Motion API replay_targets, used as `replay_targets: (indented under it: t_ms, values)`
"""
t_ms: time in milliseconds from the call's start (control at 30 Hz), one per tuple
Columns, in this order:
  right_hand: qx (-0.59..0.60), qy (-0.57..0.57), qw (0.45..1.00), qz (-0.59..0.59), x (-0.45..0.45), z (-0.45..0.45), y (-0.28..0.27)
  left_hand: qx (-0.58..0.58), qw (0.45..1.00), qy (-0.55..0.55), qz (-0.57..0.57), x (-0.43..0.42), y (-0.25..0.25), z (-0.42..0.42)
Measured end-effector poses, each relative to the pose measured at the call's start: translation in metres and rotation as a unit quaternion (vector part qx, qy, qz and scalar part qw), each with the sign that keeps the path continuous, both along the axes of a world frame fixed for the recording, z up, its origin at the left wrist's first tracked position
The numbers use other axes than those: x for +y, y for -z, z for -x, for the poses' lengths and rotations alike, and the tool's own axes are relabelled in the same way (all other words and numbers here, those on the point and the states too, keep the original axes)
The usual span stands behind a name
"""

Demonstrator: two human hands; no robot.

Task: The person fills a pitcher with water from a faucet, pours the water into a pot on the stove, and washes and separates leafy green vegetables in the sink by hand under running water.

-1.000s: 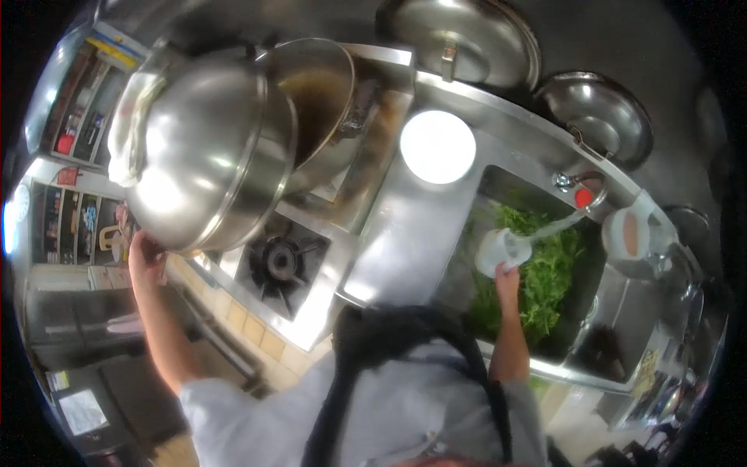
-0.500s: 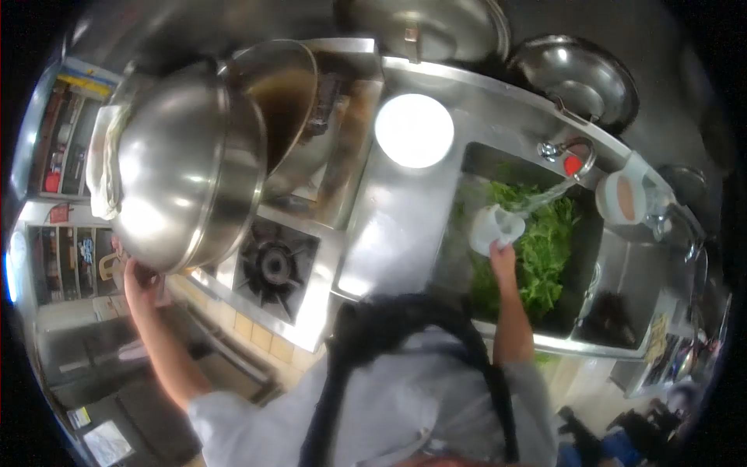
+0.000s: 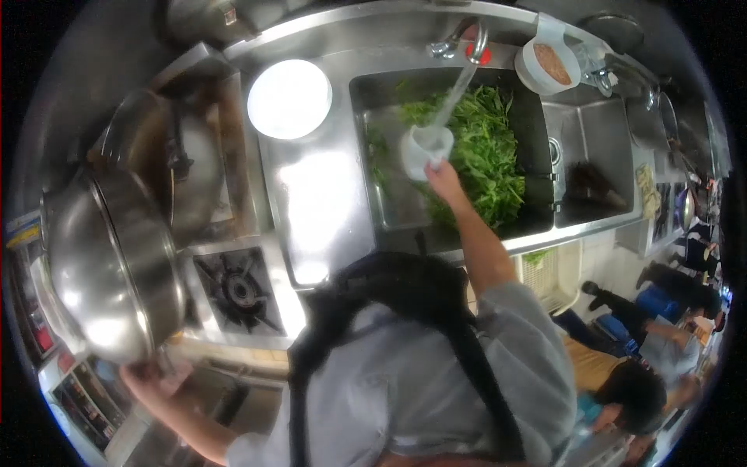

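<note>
My right hand (image 3: 443, 179) is closed on the handle of a white plastic jug (image 3: 415, 152), held over the left sink basin (image 3: 385, 204). A stream of water from the curved faucet (image 3: 482, 37) runs into the jug's mouth. Leafy greens (image 3: 490, 159) fill much of that basin, to the right of and below the jug. Far to the left, my left hand (image 3: 149, 378) is at the lower edge of a large domed steel vessel (image 3: 117, 265). Its fingers are blurred, so their grip does not show.
A white round lid or plate (image 3: 289, 99) lies on the steel counter (image 3: 319, 210). Left of it is a gas burner (image 3: 237, 289). A white container with brown contents (image 3: 551, 64) stands behind the right basin (image 3: 599, 128). Several people (image 3: 634, 381) are at lower right.
My view has swung to the right, so the sink sits further left and more people show. The jug stays under the running water, and my left hand stays by the steel vessel.
</note>
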State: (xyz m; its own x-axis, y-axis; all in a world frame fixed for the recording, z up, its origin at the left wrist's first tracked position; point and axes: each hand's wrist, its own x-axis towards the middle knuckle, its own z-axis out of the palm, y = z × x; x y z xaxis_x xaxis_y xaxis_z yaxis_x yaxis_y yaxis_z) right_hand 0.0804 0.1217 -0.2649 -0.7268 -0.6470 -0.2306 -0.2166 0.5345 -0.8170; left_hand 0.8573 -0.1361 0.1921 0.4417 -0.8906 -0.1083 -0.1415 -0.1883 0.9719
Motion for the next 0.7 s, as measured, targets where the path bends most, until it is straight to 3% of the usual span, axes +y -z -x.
replay_targets:
  t_ms: [67, 100, 167, 300, 367, 500, 567, 700]
  values:
    - [-0.064, 0.018, 0.997, -0.041, -0.001, -0.001, -0.015, -0.121, 0.991, 0.043, -0.024, -0.015, 0.003, -0.037]
    - [-0.064, 0.017, 0.997, -0.041, -0.002, -0.001, -0.017, -0.122, 0.991, 0.043, -0.023, -0.018, 0.0, -0.036]
    - [-0.056, 0.021, 0.997, -0.046, -0.004, -0.001, -0.021, 0.045, 0.993, -0.038, -0.104, -0.025, -0.01, -0.033]
    - [-0.043, 0.026, 0.999, -0.02, 0.001, 0.0, 0.019, 0.042, 0.994, -0.032, -0.094, -0.02, -0.012, -0.016]
    - [0.026, 0.027, 0.999, 0.019, 0.002, 0.0, 0.031, 0.097, 0.989, 0.009, -0.111, -0.022, -0.012, -0.015]
    - [0.016, 0.016, 1.0, -0.02, -0.002, 0.002, -0.002, 0.081, 0.989, -0.022, -0.119, -0.027, -0.011, -0.039]
    - [-0.042, -0.019, 0.989, -0.141, -0.006, 0.001, -0.03, 0.088, 0.984, 0.062, -0.143, -0.034, -0.009, -0.06]
    - [-0.068, -0.046, 0.992, -0.092, 0.0, -0.006, -0.028, 0.078, 0.991, 0.022, -0.107, -0.016, -0.018, 0.012]
